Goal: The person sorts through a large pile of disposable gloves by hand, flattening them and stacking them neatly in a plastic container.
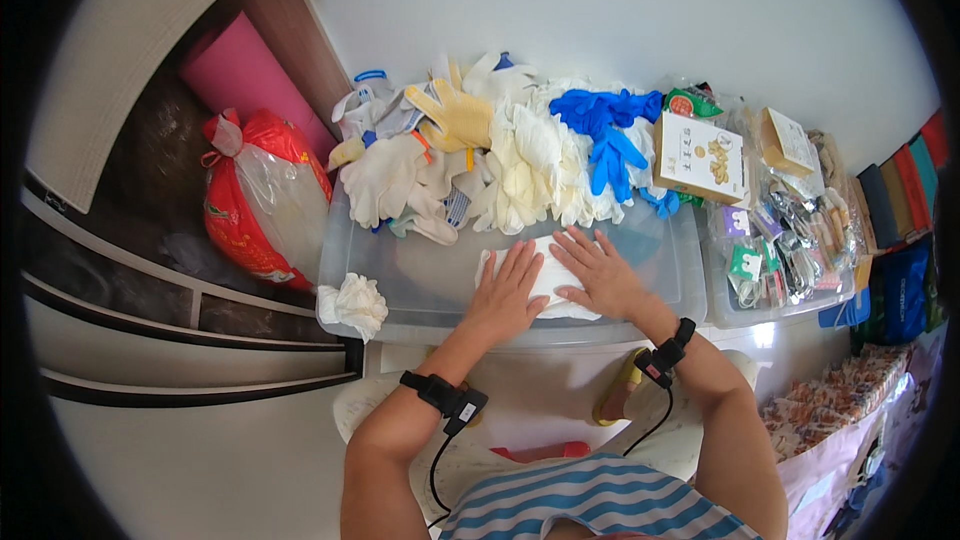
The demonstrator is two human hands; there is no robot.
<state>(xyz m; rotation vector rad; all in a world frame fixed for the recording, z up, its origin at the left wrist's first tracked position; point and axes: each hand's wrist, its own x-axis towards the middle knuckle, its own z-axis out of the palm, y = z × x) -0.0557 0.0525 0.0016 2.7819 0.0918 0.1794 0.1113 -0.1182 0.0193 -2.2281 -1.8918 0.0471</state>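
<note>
A white folded cloth or paper sheet (551, 274) lies flat on the translucent plastic lid of a storage bin (420, 300). My left hand (508, 289) rests spread on its left part, and my right hand (600, 274) presses on its right part with the fingers apart. Behind both hands is a heap of gloves: white knit gloves (382, 176), a yellow knit glove (454, 116), cream thin gloves (525, 172) and blue disposable gloves (611, 131). A crumpled white wad (355, 306) sits at the lid's front left corner. What lies beneath my palms is hidden.
A printed carton (701, 157) stands right of the gloves. Farther right is a clear bin (795, 304) packed with bagged small items and cables. On the left, a red and clear plastic bag (270, 202) and a pink roll (255, 82) are in an open cabinet. A white wall rises behind.
</note>
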